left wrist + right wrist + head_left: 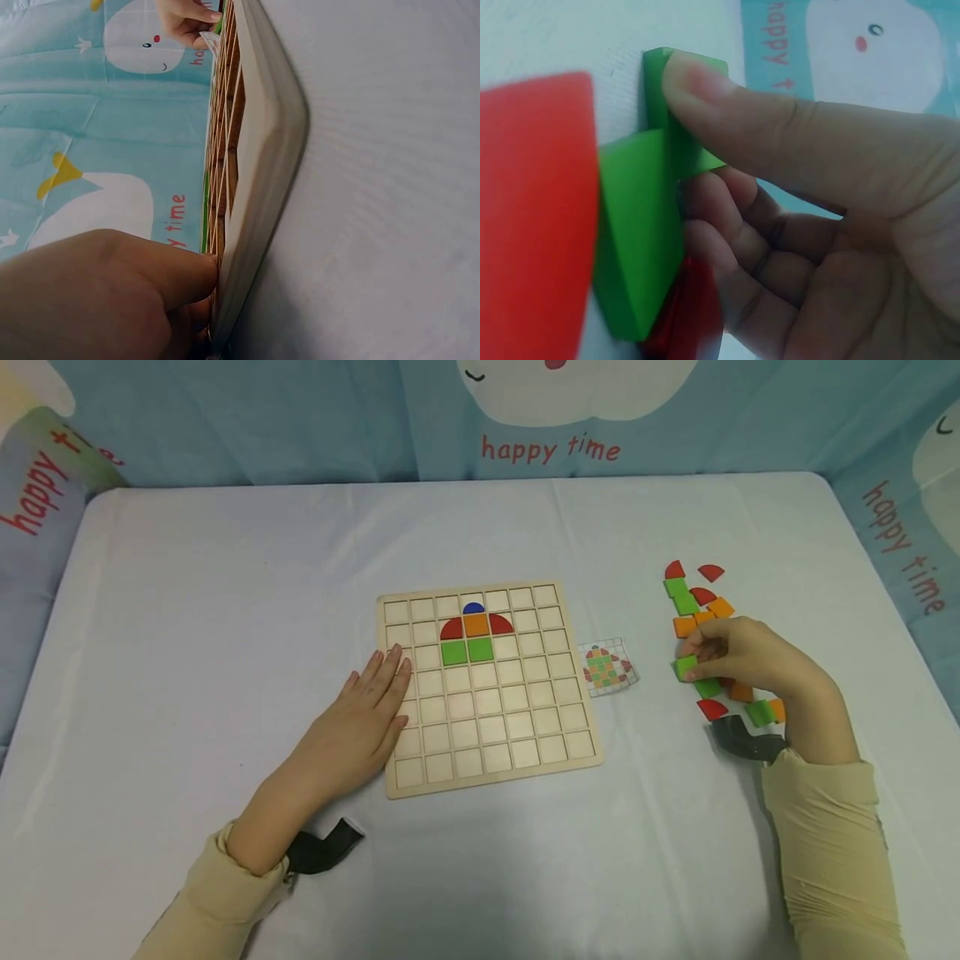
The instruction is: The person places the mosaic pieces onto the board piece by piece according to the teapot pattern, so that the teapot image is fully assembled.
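Observation:
My left hand (pixel 352 735) lies with straight fingers on the left edge of a wooden grid board (pixel 492 728). In the left wrist view its thumb (pixel 187 274) rests at the board's rim. At the right, my right hand (pixel 761 664) pinches a green square block (pixel 684 667) between thumb and fingers. The right wrist view shows the thumb on that block, beside another green block (pixel 637 232) and a red piece (pixel 536 217). On the board, a blue half-round piece (pixel 473 608) tops an orange square (pixel 476 625), flanked by red quarter-rounds (pixel 501 624), above two green squares (pixel 480 650).
A small pattern card (pixel 609 667) lies against the board's right edge. Several loose red, green and orange blocks (pixel 684 627) lie around my right hand. Black straps (pixel 322 852) are at both wrists. A printed blue curtain (pixel 262 427) stands behind the white table (pixel 225 552).

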`<action>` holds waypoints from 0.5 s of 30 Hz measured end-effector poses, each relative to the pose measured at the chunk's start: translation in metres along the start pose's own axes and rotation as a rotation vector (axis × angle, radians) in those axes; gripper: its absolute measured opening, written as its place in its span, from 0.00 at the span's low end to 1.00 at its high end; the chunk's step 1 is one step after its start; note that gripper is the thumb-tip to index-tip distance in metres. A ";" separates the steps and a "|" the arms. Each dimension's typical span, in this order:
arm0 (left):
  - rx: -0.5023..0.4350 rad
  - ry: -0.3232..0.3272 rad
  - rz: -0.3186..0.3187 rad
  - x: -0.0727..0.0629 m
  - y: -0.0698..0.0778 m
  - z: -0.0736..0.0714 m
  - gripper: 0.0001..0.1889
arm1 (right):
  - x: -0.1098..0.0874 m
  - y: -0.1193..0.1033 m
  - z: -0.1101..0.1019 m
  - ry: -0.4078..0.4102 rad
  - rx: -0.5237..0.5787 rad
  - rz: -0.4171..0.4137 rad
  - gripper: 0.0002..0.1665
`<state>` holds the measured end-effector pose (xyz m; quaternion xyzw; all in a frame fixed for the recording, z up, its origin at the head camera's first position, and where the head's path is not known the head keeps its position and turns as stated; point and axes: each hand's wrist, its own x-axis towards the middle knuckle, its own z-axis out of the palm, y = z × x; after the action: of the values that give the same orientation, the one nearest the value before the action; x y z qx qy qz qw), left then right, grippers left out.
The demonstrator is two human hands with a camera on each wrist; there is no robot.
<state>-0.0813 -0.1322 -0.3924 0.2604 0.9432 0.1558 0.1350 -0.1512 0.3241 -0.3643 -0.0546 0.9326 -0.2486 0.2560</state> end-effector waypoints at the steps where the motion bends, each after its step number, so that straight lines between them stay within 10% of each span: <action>1: 0.000 0.001 0.000 0.000 0.000 0.000 0.31 | 0.000 -0.001 0.000 0.001 -0.006 -0.004 0.16; 15: -0.001 0.006 -0.002 -0.003 0.001 -0.001 0.30 | -0.006 -0.007 -0.005 0.148 0.013 -0.019 0.13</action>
<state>-0.0793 -0.1333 -0.3906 0.2589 0.9438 0.1568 0.1327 -0.1484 0.3215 -0.3544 -0.0435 0.9468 -0.2603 0.1841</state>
